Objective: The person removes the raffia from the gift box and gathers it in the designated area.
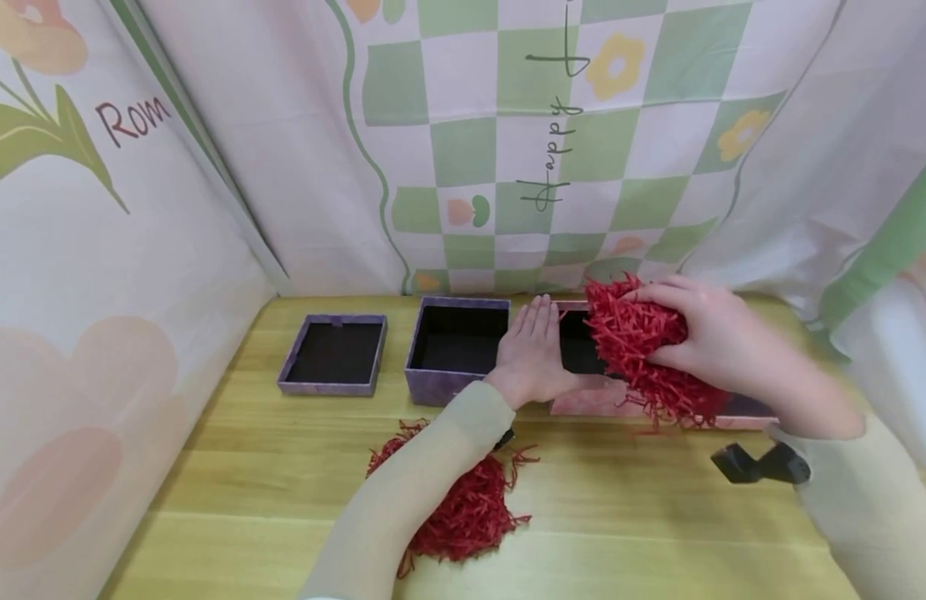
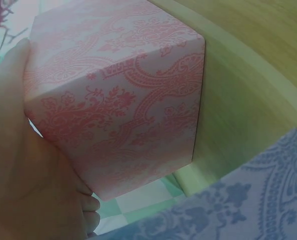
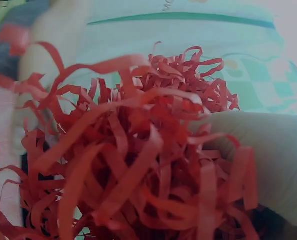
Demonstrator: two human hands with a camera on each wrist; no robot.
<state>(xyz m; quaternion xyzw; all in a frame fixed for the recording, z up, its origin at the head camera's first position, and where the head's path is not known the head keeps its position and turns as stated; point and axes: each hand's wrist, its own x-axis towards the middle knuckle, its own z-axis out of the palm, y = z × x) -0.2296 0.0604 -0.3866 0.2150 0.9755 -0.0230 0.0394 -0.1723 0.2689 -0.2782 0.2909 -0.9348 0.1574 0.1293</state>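
My right hand (image 1: 721, 342) grips a big clump of red shredded paper (image 1: 631, 333) over the pink patterned box (image 1: 588, 402), whose dark inside is partly hidden by it. Loose strands fill most of the right wrist view, with the fingers mostly behind them. Flat against the pink box's left side lies my left hand (image 1: 533, 354), fingers straight and thumb along its front edge. The left wrist view shows that hand touching the corner of the box (image 2: 118, 100). Just left of the hand stands an open purple box (image 1: 440, 387), dark inside.
A second pile of red shredded paper (image 1: 466, 517) lies on the wooden table (image 1: 628, 542), partly under my left forearm. A shallow purple lid (image 1: 331, 389) rests at the left. Beyond the clump, a pink-edged lid (image 1: 748, 422) shows at the right. Patterned curtain (image 1: 463, 150) hangs behind.
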